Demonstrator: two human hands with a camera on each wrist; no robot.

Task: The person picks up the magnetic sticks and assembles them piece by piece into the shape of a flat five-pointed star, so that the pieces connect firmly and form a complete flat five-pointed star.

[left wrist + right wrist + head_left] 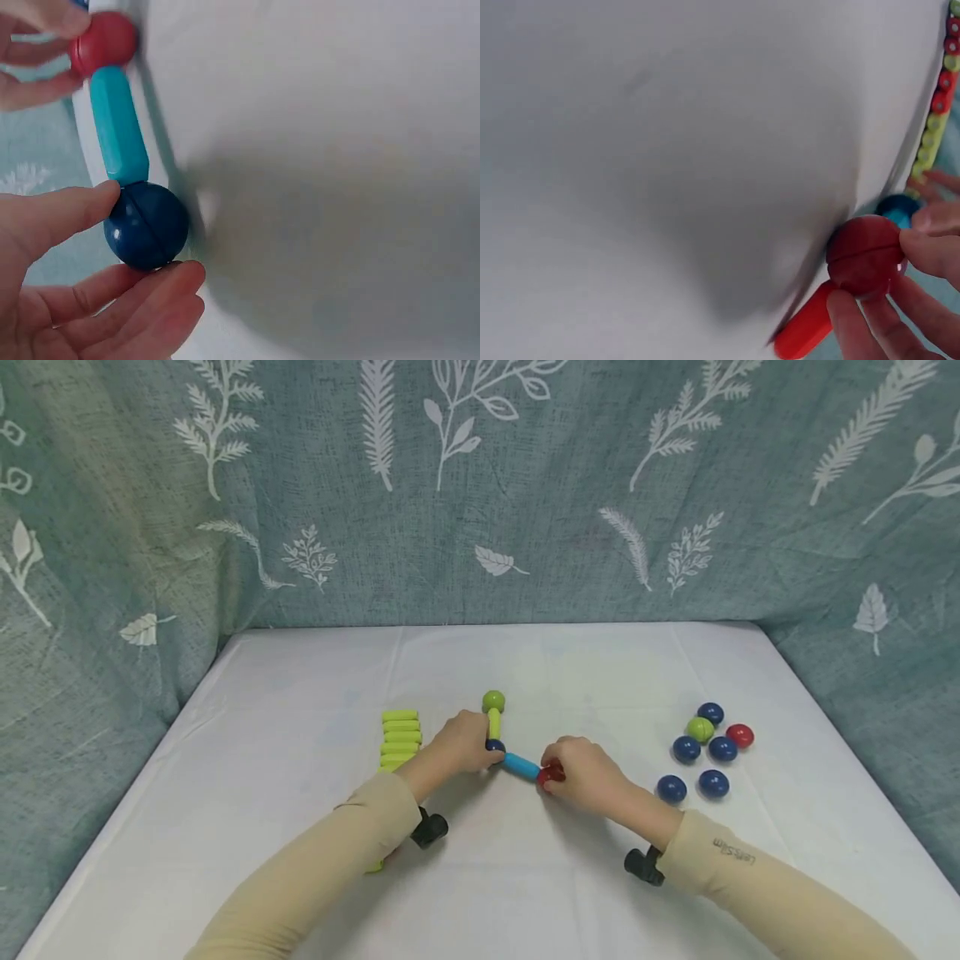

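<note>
My left hand (459, 745) pinches a dark blue ball (146, 226) between thumb and fingers. A light blue rod (120, 126) joins that ball to a red ball (865, 256). The red ball is gripped by the fingertips of my right hand (588, 777). Beside the red ball, in the right wrist view, a red rod (804, 330) slants down to the left; whether it touches the ball is hard to tell. Beyond the dark blue ball, a yellow-green rod (494, 724) leads to a green ball (493, 702).
Left of my left hand runs a row of yellow-green rods (401, 727), partly hidden by the forearm; red ones show in the right wrist view. At the right lie several dark blue balls (713, 784), a green ball (701, 729) and a red ball (740, 735). White cloth (300, 693) covers the table.
</note>
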